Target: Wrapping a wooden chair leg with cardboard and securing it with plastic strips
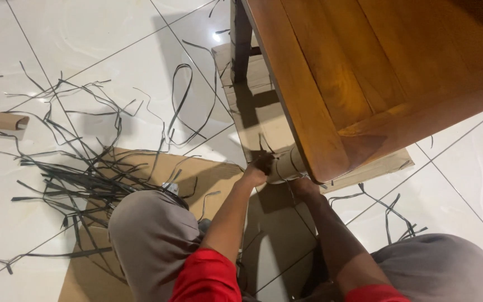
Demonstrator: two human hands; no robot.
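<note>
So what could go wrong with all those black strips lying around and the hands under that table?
1. The loose black strips sprawl over the glossy tile floor beside the person's knee; someone might slip or trip on them.
2. Both the left hand and right hand work at the cardboard-wrapped table leg, right beneath the wooden table's corner, so knuckles or a head could bump it.

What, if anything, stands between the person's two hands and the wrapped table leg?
Nothing visible does. The left hand and the right hand both rest directly on the wrapped table leg, just under the corner of the wooden table.
</note>
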